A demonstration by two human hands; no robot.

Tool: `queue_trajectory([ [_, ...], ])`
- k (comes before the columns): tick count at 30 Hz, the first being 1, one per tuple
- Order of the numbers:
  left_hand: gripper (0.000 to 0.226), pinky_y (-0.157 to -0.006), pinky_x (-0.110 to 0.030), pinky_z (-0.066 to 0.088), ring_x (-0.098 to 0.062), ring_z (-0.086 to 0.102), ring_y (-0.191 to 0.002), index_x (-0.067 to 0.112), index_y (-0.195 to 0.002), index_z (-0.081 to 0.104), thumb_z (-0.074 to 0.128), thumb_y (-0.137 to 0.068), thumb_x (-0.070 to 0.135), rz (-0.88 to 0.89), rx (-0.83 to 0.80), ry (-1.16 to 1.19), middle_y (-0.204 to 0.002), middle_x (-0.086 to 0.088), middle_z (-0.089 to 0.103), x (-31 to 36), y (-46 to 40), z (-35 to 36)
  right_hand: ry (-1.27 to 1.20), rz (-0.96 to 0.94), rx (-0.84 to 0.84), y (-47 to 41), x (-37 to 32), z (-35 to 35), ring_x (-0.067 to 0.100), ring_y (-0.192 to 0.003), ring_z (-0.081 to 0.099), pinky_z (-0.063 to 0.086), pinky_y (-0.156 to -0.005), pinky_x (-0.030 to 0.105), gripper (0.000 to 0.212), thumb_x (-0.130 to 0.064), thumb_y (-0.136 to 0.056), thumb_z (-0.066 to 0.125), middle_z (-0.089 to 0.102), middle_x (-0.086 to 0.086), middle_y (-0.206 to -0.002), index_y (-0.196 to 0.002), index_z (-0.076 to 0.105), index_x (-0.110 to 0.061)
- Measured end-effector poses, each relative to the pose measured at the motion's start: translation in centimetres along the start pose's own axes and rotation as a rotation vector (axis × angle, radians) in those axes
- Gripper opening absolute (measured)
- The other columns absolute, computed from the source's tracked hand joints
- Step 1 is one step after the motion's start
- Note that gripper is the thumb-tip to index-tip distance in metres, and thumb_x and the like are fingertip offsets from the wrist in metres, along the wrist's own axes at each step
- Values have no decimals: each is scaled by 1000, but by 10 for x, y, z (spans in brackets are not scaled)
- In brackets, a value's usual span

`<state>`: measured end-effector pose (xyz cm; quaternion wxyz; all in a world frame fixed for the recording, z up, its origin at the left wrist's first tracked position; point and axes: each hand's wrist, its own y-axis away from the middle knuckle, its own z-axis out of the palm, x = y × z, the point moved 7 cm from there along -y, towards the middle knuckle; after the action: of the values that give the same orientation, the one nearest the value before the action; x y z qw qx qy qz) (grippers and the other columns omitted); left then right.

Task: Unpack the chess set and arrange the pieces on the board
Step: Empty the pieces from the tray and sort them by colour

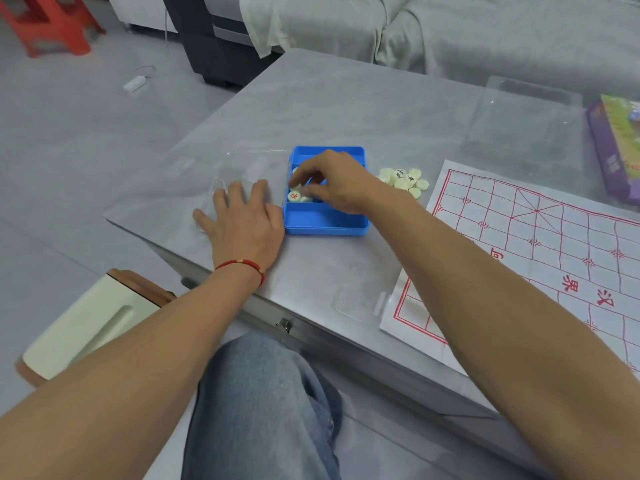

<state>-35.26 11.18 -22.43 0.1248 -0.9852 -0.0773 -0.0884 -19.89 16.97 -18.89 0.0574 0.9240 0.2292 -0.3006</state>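
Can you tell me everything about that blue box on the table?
The blue rectangular plastic box lies flat and open on the grey table, left of the paper board with red lines. Thin walls split it into compartments; the nearest one looks empty. The middle one holds round cream chess pieces, one with a red mark. The right hand reaches into it, fingers curled on those pieces. The left hand lies flat beside its left wall, seemingly touching it.
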Motion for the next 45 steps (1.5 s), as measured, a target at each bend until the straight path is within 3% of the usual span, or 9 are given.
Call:
queue_trajectory([
  [8, 46, -103, -71, 25, -35, 37, -129, 28, -135, 46, 28, -93, 34, 3, -8, -9, -136, -10, 46, -1, -1, 3, 20, 60, 17, 12, 20, -17, 2, -82, 65, 51, -83, 24, 15, -19, -88, 68, 70, -16, -86, -98, 78, -24],
  [14, 46, -103, -70, 26, -35, 37, -129, 28, -135, 46, 27, -92, 34, 9, -5, -15, -136, -10, 45, 0, -1, 3, 97, 22, -60, 1, 9, -4, 12, -96, 58, 47, -84, 28, 32, -40, -90, 70, 65, -9, -106, -120, 68, -29],
  [17, 47, -103, -70, 25, -35, 37, -129, 28, -135, 46, 27, -92, 34, 5, 1, -8, -136, -10, 45, -1, -1, 1, 154, 20, -93, -7, 3, -1, 13, -96, 56, 44, -81, 28, 30, -41, -93, 67, 65, -5, -108, -119, 71, -27],
  [23, 45, -103, -70, 25, -34, 37, -129, 28, -135, 45, 29, -93, 33, 9, 2, -14, -135, -10, 45, 0, 0, 2, 226, 57, -101, -1, 8, -13, 12, -90, 56, 53, -85, 32, 22, -20, -90, 65, 68, -4, -97, -109, 75, -27],
  [30, 44, -104, -70, 25, -35, 37, -130, 28, -134, 46, 30, -94, 33, 7, -7, -5, -136, -10, 45, 0, -1, 2, 271, 35, -130, 4, 12, -16, 12, -96, 51, 40, -80, 25, 30, -21, -91, 71, 54, -15, -86, -121, 71, -27],
  [36, 44, -104, -70, 25, -34, 38, -129, 27, -135, 46, 31, -94, 32, 7, 3, -7, -135, -10, 46, 0, 0, 1, 383, -8, -131, -6, 4, -13, 15, -95, 47, 38, -75, 28, 31, -25, -88, 74, 58, -3, -105, -119, 72, -27],
  [40, 44, -105, -70, 24, -34, 37, -129, 27, -135, 46, 31, -95, 32, 9, -1, -8, -136, -11, 45, 1, 0, 0, 410, 9, -138, -5, 6, -15, 19, -108, 52, 40, -80, 30, 34, -19, -90, 69, 60, 2, -122, -123, 69, -25],
  [42, 43, -105, -70, 25, -34, 37, -129, 27, -135, 45, 31, -95, 32, 11, -2, -10, -136, -11, 45, 0, 0, 0, 424, 7, -149, -3, 7, -15, 21, -114, 53, 43, -83, 31, 36, -25, -90, 70, 60, 2, -124, -126, 67, -25],
  [45, 43, -104, -70, 25, -34, 38, -129, 27, -135, 45, 31, -95, 32, 11, -2, -12, -134, -11, 45, 0, 0, 0, 434, 0, -117, -1, 7, -16, 19, -104, 52, 41, -80, 30, 38, -28, -88, 73, 61, 4, -120, -125, 66, -22],
])
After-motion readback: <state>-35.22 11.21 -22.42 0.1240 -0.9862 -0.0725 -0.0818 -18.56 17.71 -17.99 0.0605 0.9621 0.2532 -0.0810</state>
